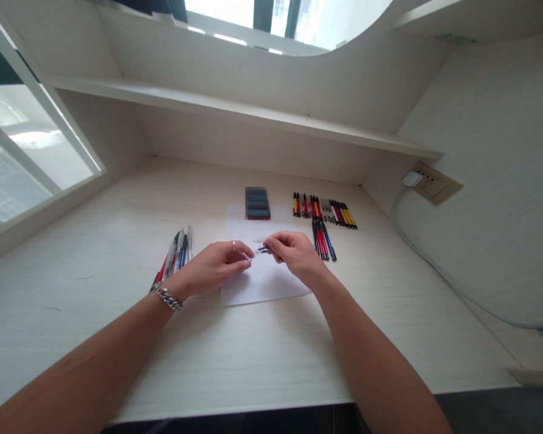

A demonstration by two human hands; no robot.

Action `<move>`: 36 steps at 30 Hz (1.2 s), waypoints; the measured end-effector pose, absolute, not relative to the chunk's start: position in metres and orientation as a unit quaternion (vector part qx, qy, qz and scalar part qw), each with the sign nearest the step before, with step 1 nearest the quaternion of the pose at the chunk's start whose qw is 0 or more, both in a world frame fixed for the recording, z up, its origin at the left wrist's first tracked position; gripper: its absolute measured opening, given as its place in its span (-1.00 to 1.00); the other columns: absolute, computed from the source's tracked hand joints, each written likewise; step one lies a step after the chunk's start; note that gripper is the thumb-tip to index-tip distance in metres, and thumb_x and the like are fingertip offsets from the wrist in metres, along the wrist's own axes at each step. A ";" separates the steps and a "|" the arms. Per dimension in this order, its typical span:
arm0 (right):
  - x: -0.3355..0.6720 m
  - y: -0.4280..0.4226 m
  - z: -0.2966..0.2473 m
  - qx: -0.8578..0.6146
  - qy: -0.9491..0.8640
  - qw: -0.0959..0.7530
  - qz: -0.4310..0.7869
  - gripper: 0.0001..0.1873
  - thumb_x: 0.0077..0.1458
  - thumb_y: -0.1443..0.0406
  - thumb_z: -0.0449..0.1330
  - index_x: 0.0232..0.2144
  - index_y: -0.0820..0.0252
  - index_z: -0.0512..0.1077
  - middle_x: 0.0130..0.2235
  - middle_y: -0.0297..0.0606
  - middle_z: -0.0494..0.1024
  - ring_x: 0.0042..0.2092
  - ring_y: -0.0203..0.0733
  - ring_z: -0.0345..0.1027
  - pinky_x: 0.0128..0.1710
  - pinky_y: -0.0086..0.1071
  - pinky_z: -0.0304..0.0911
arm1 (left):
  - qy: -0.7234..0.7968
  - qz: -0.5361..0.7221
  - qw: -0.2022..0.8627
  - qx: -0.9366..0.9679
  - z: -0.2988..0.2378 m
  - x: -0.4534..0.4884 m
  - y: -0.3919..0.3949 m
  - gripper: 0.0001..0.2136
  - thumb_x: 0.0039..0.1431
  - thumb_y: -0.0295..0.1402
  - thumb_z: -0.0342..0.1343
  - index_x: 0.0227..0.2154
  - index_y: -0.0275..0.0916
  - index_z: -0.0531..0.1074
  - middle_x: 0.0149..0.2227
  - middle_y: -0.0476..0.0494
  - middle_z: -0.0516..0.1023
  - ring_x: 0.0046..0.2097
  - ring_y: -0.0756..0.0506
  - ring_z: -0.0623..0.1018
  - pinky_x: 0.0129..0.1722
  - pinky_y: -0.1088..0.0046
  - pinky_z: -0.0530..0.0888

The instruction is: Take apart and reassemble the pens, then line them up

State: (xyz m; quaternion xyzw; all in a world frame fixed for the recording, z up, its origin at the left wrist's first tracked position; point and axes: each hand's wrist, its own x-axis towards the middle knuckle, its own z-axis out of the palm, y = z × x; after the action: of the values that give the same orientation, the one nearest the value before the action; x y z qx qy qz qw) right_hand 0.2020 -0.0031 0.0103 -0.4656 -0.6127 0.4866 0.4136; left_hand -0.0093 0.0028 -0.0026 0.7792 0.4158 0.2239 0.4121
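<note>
Both hands meet over a white sheet of paper [257, 292], on a slim clear pen [259, 250] with a dark part. My left hand [223, 262], with a ring on one finger and a chain bracelet at the wrist, pinches the clear end. The dark end is between the thumb and fingers of my right hand [293, 250]. Whether the dark part is a cap or a grip, I cannot tell. Beside my left wrist lies a bunch of pens [179, 253], partly hidden by the hand. Right of my right hand is a group of black, red and blue pens [323, 241].
Behind that group runs a long row of pens [324, 211] in yellow, red, black and clear. A dark, blurred phone-like object [257, 203] lies at the paper's far edge. A shelf [253, 111] overhangs the desk's back. A cable [427, 256] hangs from the right-wall socket [438, 184].
</note>
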 end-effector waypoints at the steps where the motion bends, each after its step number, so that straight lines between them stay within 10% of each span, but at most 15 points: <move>1: 0.202 -0.003 0.010 -0.468 -0.617 0.411 0.481 -0.71 0.01 0.11 0.19 -0.51 0.25 0.43 -0.56 -0.37 0.37 -0.52 -0.37 0.14 -0.53 -0.45 0.07 | 0.416 0.223 0.411 0.780 -0.003 -0.009 0.003 -0.70 0.15 -0.16 0.04 -0.16 -0.22 0.46 -0.25 -0.13 0.57 -0.22 -0.13 0.53 -0.26 0.38 0.42; 26: 0.194 -0.004 0.002 -0.478 -0.672 0.448 0.347 -0.71 0.16 0.14 0.08 -0.34 0.19 0.50 -0.43 -0.32 0.49 -0.40 -0.31 0.31 -0.39 -0.43 0.18 | 0.368 0.278 0.561 0.688 -0.004 -0.005 0.003 -0.69 0.10 -0.19 0.16 -0.16 -0.28 0.41 -0.25 -0.18 0.57 -0.23 -0.12 0.56 -0.19 0.31 0.46; 36: 0.213 0.007 -0.014 -0.569 -0.742 0.315 0.160 -0.86 0.11 0.32 0.15 -0.33 0.13 0.53 -0.30 -0.27 0.51 -0.29 -0.25 0.33 -0.25 -0.39 0.18 | 0.388 0.294 0.572 0.660 -0.003 -0.005 0.004 -0.72 0.11 -0.20 0.15 -0.21 -0.28 0.35 -0.24 -0.20 0.58 -0.25 -0.12 0.58 -0.29 0.35 0.46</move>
State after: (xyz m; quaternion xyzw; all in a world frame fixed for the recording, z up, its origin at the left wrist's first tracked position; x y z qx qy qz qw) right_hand 0.2133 0.0070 -0.0143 -0.5693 -0.7423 0.1599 0.3151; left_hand -0.0055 0.0038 -0.0033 0.6604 0.3884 0.2935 0.5717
